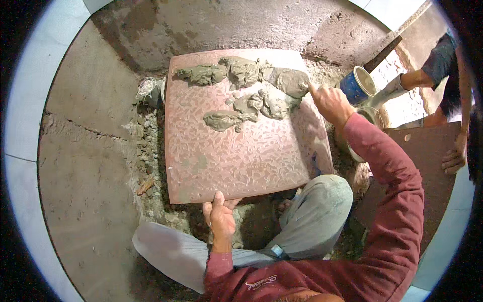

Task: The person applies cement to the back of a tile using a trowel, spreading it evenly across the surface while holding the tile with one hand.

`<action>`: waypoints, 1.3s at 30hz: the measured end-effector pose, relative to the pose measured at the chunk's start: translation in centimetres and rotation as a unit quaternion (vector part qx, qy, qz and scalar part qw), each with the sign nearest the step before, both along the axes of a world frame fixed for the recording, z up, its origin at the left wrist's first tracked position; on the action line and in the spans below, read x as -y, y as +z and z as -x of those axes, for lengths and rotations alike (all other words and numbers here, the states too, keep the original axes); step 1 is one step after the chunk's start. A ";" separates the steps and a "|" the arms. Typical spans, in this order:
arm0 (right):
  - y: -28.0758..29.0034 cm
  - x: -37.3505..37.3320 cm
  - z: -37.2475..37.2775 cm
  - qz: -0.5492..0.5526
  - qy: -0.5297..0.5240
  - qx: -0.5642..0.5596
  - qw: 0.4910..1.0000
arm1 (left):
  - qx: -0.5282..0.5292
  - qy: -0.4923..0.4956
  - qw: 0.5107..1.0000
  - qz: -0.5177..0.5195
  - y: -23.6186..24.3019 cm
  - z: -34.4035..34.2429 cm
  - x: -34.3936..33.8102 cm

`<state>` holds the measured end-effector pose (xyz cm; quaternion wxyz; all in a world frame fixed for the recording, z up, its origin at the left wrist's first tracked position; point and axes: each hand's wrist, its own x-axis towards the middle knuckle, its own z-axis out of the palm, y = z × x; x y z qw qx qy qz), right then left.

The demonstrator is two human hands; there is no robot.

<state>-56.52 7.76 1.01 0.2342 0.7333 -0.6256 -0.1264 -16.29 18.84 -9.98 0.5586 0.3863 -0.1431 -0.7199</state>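
Observation:
A large square tile [241,171] lies in front of my folded legs, its reddish patterned back facing up. Grey wet mortar [246,103] sits in thick lumps over its far half. At the near edge, my left hand [221,219] grips the tile, thumb on top and fingers beneath. My right hand [332,103] is closed at the tile's far right, around what appears to be the handle of a trowel [287,81]. Mortar coats its blade, and the handle is mostly hidden by my fingers.
A blue bucket [358,85] stands right of the tile, with a paler bucket [370,115] beside it. At right, another person's hand [454,160] rests on a brown tile [417,171]. Rubble [151,151] lines the left side; a rough wall [226,25] stands beyond.

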 end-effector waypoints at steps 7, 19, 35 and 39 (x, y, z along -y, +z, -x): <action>-0.6 2.4 1.9 0.002 -0.056 0.101 0.993 | -0.001 -0.008 1.000 0.001 0.8 0.2 0.1; -0.8 6.9 6.1 -0.174 -0.171 0.198 0.949 | 0.003 -0.003 1.000 -0.009 0.4 -0.5 0.2; 5.7 3.4 5.7 -0.310 -0.322 0.699 0.558 | -0.001 0.004 1.000 -0.023 -0.4 0.0 0.5; 4.2 7.2 2.5 -0.365 -0.304 0.707 0.524 | 0.010 -0.019 1.000 -0.008 -0.6 -0.3 0.7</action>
